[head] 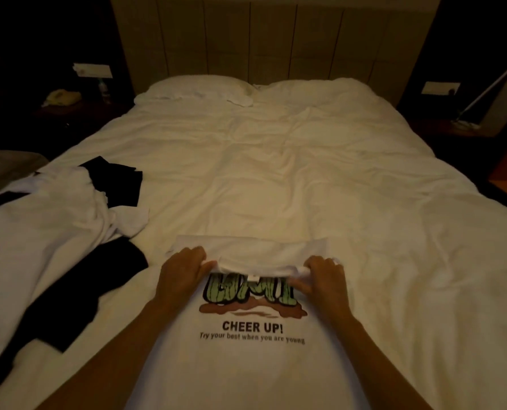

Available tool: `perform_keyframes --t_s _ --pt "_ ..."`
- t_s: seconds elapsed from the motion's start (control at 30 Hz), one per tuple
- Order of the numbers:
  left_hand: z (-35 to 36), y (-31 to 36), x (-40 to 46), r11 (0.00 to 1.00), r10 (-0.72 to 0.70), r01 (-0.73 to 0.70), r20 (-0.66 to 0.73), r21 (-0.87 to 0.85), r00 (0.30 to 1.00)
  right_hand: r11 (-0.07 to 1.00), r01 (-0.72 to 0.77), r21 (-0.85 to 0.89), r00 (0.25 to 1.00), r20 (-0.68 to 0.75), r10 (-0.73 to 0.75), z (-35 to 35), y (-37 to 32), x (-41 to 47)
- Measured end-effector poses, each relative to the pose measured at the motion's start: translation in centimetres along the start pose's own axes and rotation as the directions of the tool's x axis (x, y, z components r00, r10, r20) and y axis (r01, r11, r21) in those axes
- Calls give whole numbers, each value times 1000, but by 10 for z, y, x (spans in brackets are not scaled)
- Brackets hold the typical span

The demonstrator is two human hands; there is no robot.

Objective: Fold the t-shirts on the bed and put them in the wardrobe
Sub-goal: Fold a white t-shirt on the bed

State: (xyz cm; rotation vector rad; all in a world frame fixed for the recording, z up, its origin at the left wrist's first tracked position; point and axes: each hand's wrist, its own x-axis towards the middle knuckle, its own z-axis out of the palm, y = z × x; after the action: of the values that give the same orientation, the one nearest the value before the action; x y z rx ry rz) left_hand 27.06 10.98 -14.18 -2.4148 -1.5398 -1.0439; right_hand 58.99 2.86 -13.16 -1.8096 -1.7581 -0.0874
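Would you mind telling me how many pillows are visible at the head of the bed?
2: one pillow lies at the head on the left, the other pillow beside it on the right. More may be hidden under the duvet.

Dim warm light over a white bed [276, 173], two pillows [193, 90] at twelve o'clock under a beige paneled headboard [273, 37]; phone [63, 97] at ten o'clock, lamp [488, 93] at two.

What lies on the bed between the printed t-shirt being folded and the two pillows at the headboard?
In the head view, only bare rumpled white bedding lies between the printed t-shirt and the pillows.
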Motion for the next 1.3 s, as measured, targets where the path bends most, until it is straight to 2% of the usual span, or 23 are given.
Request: perform_keyframes --t_s 0.1,0.33,0.5,0.6,0.67,0.73,0.8,0.87,0.97,1.03,1.17,1.3 --pt "1 -1 -35 995 -8 20 121 -97 993 998 32 -57 991 134 -24 4 4 -34" --pt "-10 10 -38 985 146 -111 290 -134 946 996 8 -84 963 270 15 -21 -13 -40" --pt "-30 19 -57 989 64 -41 165 -139 984 998 -20 -66 971 235 35 -33 -19 -51" --pt "-32 19 -71 988 66 -26 266 -149 962 998 -16 -59 959 281 32 -36 -25 -62" --pt "-39 25 -70 981 -11 64 279 -183 960 996 -89 -24 959 268 92 -37 -29 -59" --pt "-44 32 -60 967 -100 142 198 -213 975 986 -165 25 962 226 156 -36 -31 -49" --pt "-47 34 -44 948 -205 234 147 -216 968 965 -246 97 964 125 233 -33 -30 -38" --pt "-43 29 -23 898 -357 380 138 -224 924 919 -348 187 937 38 348 -31 -25 -24" --pt "-31 9 8 781 -552 593 227 -195 802 852 -476 217 876 26 482 -29 -13 3" --pt "-22 -4 20 749 -590 643 279 -159 757 847 -510 151 860 46 509 -27 0 22" --pt "-11 -16 35 680 -662 717 294 -151 689 831 -555 45 828 128 546 -16 22 45" --pt "-2 -31 44 550 -737 794 295 -260 608 797 -590 127 803 194 563 -4 32 53"
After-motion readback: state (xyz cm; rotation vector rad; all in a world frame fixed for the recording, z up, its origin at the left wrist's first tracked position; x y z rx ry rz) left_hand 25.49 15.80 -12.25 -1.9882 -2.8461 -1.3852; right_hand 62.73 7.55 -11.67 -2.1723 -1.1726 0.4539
